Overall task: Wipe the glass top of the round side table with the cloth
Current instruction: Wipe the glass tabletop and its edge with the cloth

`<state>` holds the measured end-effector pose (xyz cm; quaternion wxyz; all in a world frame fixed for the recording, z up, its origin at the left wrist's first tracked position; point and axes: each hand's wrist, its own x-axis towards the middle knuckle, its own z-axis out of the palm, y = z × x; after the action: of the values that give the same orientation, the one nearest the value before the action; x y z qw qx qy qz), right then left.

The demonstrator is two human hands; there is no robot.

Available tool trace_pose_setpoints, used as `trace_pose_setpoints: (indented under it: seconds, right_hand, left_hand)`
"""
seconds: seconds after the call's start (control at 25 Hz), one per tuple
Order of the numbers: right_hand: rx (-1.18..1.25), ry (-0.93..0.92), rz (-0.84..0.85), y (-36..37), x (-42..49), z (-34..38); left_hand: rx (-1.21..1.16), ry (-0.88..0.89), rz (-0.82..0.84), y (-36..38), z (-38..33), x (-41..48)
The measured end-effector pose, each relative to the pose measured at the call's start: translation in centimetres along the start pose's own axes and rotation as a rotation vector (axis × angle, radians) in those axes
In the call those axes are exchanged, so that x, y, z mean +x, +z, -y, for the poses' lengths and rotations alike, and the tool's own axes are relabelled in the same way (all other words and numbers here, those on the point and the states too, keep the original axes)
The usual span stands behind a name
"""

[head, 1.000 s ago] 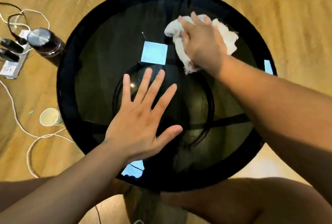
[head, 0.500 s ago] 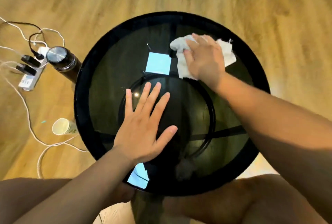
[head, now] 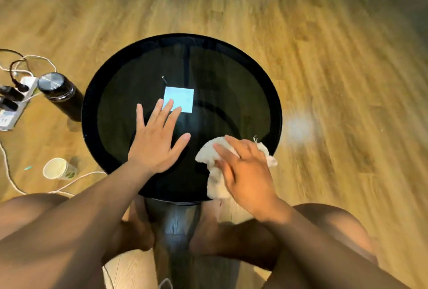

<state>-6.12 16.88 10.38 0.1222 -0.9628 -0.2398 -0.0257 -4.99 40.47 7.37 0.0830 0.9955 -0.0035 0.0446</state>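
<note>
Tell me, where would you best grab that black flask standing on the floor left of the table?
Probably grip the black flask around its round body, just below the steel lid, coming from above on the near side. It stands upright, with the table rim crowding its right and the power strip its left.

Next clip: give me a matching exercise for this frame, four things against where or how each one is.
Things:
1 cloth
2 left hand
3 flask
4 paper cup

States:
A flat on the glass, fingers spread
B white, on the floor
C black with a metal lid, on the floor
D under the right hand, at the glass's near edge

Pairs: 1-D, 2-A, 3-C, 4-B
</note>
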Motion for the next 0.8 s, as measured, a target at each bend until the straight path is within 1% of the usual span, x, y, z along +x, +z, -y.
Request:
trace_pose_setpoints:
  seconds: [0.08, 0.12, 0.2, 0.28, 0.36, 0.4, 0.48, 0.56, 0.64, 0.72, 0.8]
  right_hand:
    - [-0.03, 0.18, -0.07, -0.1, 0.8, -0.3]
    - [-0.09, 0.241, -0.05, 0.5, 0.7, -0.2]
    - [-0.167, 0.281, 0.087, 2.0, 0.0, 0.0]
    - [-0.151, 0.315, 0.191, 3.1, 2.1, -1.0]
    - [-0.124, 0.365, 0.24, 3.1, 6.7, -3.0]
    - [-0.133, 0.39, 0.227, 3.1, 9.2, -4.3]
    - [-0.141, 0.38, 0.163, 3.0, 15.2, -7.4]
    - [-0.134, 0.344, 0.17, 3.3, 22.5, -9.9]
    - [-0.111, 0.298, 0.202, 4.1, 29.1, -10.6]
    - [-0.087, 0.227, 0.136, 4.9, 33.0, -9.8]
    - [-0.103, 0.194, 0.022, 5.2, 34.4, -8.8]
  left_hand:
    - [-0.001, -0.002, -0.003, 0.0, 0.0, 0.1]
    - [-0.006, 0.003, 0.004, -0.1, 0.0, 0.1]
    - [0.006, 0.032, 0.024, -0.1, -0.1, -0.1]
    - [0.033, 0.077, 0.051, 0.0, 0.0, 0.0]
    - [0.033, 0.106, 0.071, 0.1, 0.1, 0.1]
    - [0.026, 0.11, 0.066, 0.3, 0.2, 0.1]
    - [0.002, 0.116, 0.06, 0.1, 0.1, 0.0]
    - [-0.04, 0.114, 0.073, 0.1, 0.1, 0.1]
    - [-0.066, 0.125, 0.078, 0.2, 0.2, 0.3]
    - [-0.071, 0.134, 0.09, 0.2, 0.3, 0.5]
    - [-0.082, 0.14, 0.09, 0.2, 0.4, 0.5]
